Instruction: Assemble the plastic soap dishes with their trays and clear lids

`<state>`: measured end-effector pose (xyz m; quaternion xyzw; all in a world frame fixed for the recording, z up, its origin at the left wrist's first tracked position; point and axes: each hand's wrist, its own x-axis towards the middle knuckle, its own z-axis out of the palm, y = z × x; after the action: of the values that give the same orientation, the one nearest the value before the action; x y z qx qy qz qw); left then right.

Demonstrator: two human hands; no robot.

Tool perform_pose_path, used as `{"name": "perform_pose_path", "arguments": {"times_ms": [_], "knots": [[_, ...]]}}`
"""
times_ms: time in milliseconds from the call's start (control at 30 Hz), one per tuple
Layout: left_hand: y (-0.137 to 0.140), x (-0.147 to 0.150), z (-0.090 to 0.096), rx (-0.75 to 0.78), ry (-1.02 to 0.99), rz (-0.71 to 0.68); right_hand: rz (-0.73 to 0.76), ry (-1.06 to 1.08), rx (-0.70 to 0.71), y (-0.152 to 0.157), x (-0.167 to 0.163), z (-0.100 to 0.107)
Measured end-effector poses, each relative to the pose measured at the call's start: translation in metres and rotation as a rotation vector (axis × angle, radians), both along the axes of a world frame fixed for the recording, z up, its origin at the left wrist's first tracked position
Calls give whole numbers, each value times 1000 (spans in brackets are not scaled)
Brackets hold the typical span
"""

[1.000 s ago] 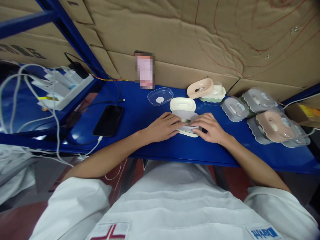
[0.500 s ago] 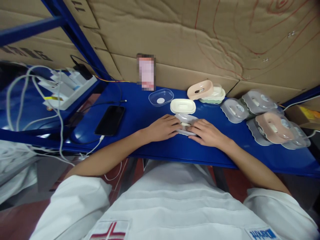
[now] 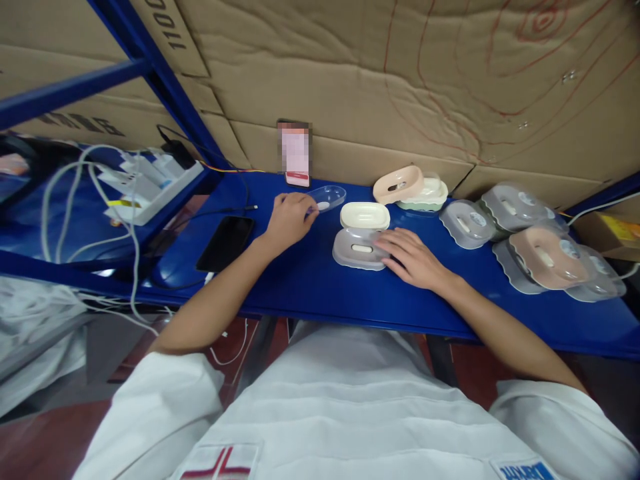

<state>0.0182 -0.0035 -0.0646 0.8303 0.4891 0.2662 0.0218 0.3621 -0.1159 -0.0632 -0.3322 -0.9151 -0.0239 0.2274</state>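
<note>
A grey soap box (image 3: 350,259) with a clear cover and a pale oblong piece in its middle sits in front of me on the blue table. The fingers of my right hand (image 3: 413,259) are stretched out and rest on its right end. To the left, my left hand (image 3: 291,219) has its thumb and fingers closed at the left end of a clear oval plastic lid (image 3: 333,195), which bears a round white sticker; the hand covers that end. A cream oval tray (image 3: 365,216) lies directly behind the grey box.
Behind to the right, a peach soap box part (image 3: 399,185) leans on a green and cream box (image 3: 425,195). Several grey and peach boxes (image 3: 547,257) are piled at the right. One phone (image 3: 297,157) stands against the cardboard; a black phone (image 3: 225,243) lies left, near cables and a power strip (image 3: 165,197).
My left hand has left the grey soap box and moved left and away from me to the clear lid. My right hand stays at the box, its fingers now on the right end.
</note>
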Motion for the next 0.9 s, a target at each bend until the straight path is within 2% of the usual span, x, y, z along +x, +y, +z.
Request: {"name": "perform_pose_path", "arguments": {"times_ms": [67,133,200,267,367,433,500,567,633,667,767,900], "knots": [[-6,3,8,-42,-200,-63,-60,51,100,1,4,-2],[-18,8,20,-147,-483,-194,-118,83,197,1,7,-6],[-34,14,34,-315,-791,-337,-167,64,242,-2,8,-9],[-50,21,45,-546,-994,-464,-184,15,249,-7,8,-9],[-65,30,48,-899,-1076,-565,-107,-23,235,-11,4,-5],[-66,35,41,-1008,-1049,-544,-33,9,189,-10,1,-1],[-62,38,29,-887,-981,-463,-25,67,104,-7,-1,-1],[-57,38,19,-544,-831,-392,-76,121,-8,-3,-1,-3],[-55,37,13,-223,-576,-437,-120,147,-124,1,-1,-7],[-56,36,11,-119,-437,-490,-136,148,-172,2,-1,-9],[-60,35,7,-9,-95,-609,-166,98,-248,4,1,-12],[-62,37,-4,-30,114,-611,-149,1,-223,5,3,-11]]}}
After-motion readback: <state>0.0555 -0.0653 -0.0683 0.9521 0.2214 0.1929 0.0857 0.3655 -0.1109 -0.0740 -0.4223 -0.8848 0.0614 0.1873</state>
